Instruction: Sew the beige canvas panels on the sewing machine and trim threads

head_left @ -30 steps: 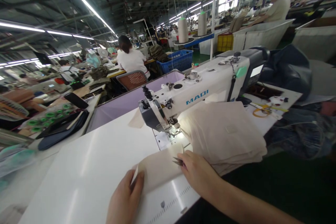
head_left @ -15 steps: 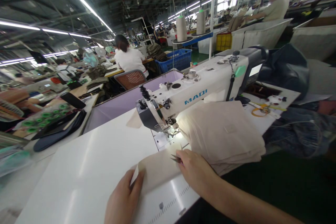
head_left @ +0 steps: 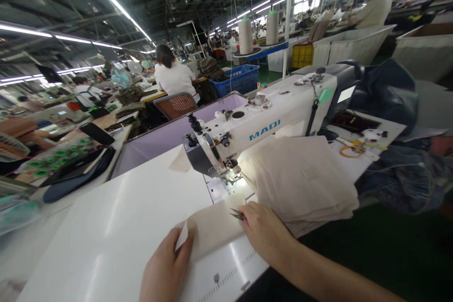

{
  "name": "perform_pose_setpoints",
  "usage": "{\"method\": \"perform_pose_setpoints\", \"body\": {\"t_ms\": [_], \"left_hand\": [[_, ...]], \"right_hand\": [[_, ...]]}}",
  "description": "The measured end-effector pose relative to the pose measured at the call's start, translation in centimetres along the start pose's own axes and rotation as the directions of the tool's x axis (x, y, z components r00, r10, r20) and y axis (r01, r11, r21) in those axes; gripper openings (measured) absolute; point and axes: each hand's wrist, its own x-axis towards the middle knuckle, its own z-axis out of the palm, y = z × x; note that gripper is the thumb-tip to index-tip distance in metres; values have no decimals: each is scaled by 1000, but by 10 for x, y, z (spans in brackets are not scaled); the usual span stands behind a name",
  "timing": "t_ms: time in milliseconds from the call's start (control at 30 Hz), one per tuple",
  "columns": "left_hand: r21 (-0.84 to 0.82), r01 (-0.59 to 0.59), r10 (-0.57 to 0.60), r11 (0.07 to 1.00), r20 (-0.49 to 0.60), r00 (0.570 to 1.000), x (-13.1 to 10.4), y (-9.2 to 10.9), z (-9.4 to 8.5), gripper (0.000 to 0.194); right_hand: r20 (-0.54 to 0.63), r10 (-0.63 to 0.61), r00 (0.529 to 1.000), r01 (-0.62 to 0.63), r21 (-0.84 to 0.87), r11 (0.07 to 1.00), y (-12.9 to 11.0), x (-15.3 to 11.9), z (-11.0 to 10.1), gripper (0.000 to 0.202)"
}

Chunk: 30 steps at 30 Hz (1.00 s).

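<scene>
A beige fabric piece (head_left: 212,229) lies in front of the sewing machine's needle area, its left end folded up. My left hand (head_left: 168,262) grips that end between thumb and fingers. At the opposite end is my right hand (head_left: 264,226), closed around thread snips (head_left: 238,214) whose blades point left over the cloth. Its fingers also rest at the cloth's right edge; whether they pinch it I cannot tell. The white sewing machine (head_left: 265,120) stands just beyond, its lamp lighting the presser foot (head_left: 231,179). A stack of beige fabric pieces (head_left: 300,179) sits right of the needle.
A small beige scrap (head_left: 180,160) lies left of the machine head on the white table (head_left: 116,217). Yellow-handled scissors (head_left: 352,149) are at the right. Behind the machine runs a lilac bin (head_left: 148,151). A co-worker in white (head_left: 175,78) sits further back, beside a blue basket (head_left: 239,80).
</scene>
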Motion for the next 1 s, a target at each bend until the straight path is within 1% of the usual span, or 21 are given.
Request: {"method": "perform_pose_setpoints", "body": {"t_ms": [200, 433, 700, 833, 1000], "left_hand": [[10, 7, -7, 1000, 1, 1000, 1, 1, 0, 39], [7, -4, 4, 1000, 6, 1000, 2, -2, 0, 39], [20, -9, 10, 1000, -20, 1000, 4, -1, 2, 37], [18, -5, 5, 1000, -11, 1000, 4, -4, 3, 36], [13, -15, 15, 1000, -9, 1000, 3, -3, 3, 34]], "right_hand": [[-2, -5, 1000, 5, -13, 1000, 1, 1, 1, 24], [4, 7, 1000, -7, -10, 1000, 0, 2, 1, 24], [1, 13, 1000, -13, -24, 1000, 1, 2, 3, 27], [8, 24, 1000, -23, -37, 999, -1, 2, 1, 29], [27, 28, 999, -26, -79, 997, -4, 4, -2, 26]]}}
